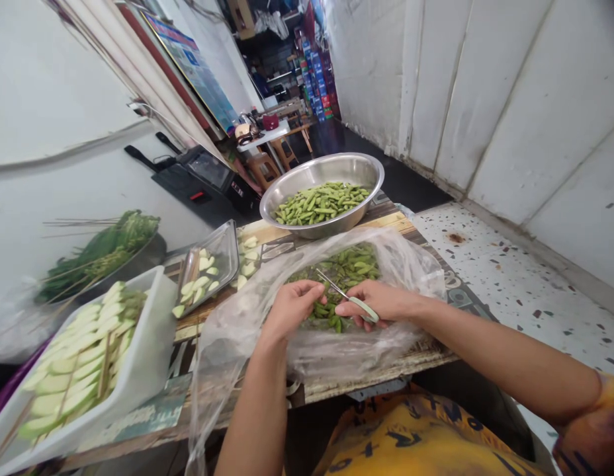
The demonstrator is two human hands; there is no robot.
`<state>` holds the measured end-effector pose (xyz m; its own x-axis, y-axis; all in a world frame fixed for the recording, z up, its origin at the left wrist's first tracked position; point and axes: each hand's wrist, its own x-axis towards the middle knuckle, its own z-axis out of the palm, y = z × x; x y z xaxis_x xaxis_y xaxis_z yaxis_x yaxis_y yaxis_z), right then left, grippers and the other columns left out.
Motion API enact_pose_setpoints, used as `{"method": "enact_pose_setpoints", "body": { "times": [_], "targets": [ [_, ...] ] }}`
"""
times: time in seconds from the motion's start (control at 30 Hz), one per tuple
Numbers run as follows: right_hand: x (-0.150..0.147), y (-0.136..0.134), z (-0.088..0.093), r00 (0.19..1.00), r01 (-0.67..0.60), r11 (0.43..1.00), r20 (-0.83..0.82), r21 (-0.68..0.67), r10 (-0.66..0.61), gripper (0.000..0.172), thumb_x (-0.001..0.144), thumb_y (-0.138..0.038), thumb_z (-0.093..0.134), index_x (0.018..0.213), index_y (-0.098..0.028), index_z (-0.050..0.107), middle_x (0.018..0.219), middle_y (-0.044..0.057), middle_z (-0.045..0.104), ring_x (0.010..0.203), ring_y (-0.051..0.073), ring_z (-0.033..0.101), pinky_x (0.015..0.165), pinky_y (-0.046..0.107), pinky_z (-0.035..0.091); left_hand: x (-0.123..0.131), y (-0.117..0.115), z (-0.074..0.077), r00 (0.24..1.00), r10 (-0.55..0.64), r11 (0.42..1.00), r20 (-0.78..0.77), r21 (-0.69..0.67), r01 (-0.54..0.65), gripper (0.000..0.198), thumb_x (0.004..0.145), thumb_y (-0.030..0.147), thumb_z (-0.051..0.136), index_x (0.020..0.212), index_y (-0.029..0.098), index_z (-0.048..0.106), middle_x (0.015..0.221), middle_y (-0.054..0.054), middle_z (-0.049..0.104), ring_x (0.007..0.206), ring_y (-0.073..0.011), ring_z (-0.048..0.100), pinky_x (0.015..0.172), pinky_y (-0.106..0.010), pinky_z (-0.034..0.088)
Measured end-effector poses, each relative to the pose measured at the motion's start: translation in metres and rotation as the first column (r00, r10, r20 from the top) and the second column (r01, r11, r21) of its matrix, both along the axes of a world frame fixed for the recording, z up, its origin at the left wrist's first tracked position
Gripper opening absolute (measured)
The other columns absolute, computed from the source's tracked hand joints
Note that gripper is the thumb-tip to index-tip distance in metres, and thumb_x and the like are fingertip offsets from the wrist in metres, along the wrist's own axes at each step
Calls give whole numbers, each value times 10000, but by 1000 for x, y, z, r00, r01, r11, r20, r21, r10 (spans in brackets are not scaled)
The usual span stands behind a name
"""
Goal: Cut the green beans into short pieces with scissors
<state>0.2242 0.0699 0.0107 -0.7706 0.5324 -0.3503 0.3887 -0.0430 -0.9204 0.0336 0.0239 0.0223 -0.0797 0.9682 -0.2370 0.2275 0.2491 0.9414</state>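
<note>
Scissors with pale green handles [365,309] are held in my right hand [379,301], their blades pointing up and left. Beside the blades, my left hand [294,305] is closed in a pinch; what its fingertips hold is too small to name. Both hands are over green pods [359,263] lying in an open clear plastic bag [406,254] on the table. Behind the bag, a steel bowl [369,173] holds many more green pods.
On the left stand a white tub [161,330] of skewered pale green slices, a clear tray [231,254] with cut pieces, and leafy greens [113,244] in a bowl. The wooden table [337,391] ends close to my body.
</note>
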Motion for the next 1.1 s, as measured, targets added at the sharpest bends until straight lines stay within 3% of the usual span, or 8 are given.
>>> {"method": "enact_pose_setpoints", "body": {
  "times": [0.2,0.53,0.67,0.77,0.9,1.1],
  "targets": [
    [0,-1,4,999,-3,1000,-40,-5,3,501,624,-639,635,758,-158,590,582,-9,566,454,99,509,315,171,304,3,0,2,1000,12,1000,28,12,-12,352,667,472,651,611,130,592,427,38,468,327,-27,260,375,-205,146],
    [-1,-4,1,998,63,995,-34,80,-61,469,648,-590,640,555,-146,524,438,-28,504,360,78,460,371,181,338,0,1,0,999,-5,1000,32,-12,5,346,665,445,676,721,109,613,560,18,550,359,-14,289,374,-190,158],
    [-1,-3,4,992,126,991,-32,42,-125,466,642,-585,654,572,-146,513,459,-24,519,353,73,473,326,167,310,-4,2,-3,990,89,996,108,-18,-88,348,632,412,720,784,120,605,423,89,379,349,-17,243,365,-180,130],
    [-2,-3,7,986,146,986,-70,-75,-151,484,662,-624,613,627,-156,495,496,-20,542,347,73,456,272,168,267,-5,3,-3,962,173,984,209,-2,-177,364,620,381,737,830,121,592,392,112,336,329,-12,218,354,-174,118],
    [-3,-5,7,989,84,984,-110,-159,-102,483,668,-625,609,647,-157,492,515,-17,541,393,83,485,270,166,303,-3,4,1,934,155,987,321,-4,-162,324,633,334,725,793,106,559,461,77,476,303,9,230,337,-166,114],
    [-4,-6,3,992,40,993,-117,-108,-53,498,677,-649,585,653,-160,493,559,-8,556,425,90,503,276,168,321,3,5,3,918,175,982,356,0,-187,329,616,242,725,842,111,526,704,-14,653,302,27,264,329,-149,138]
  ]
}}
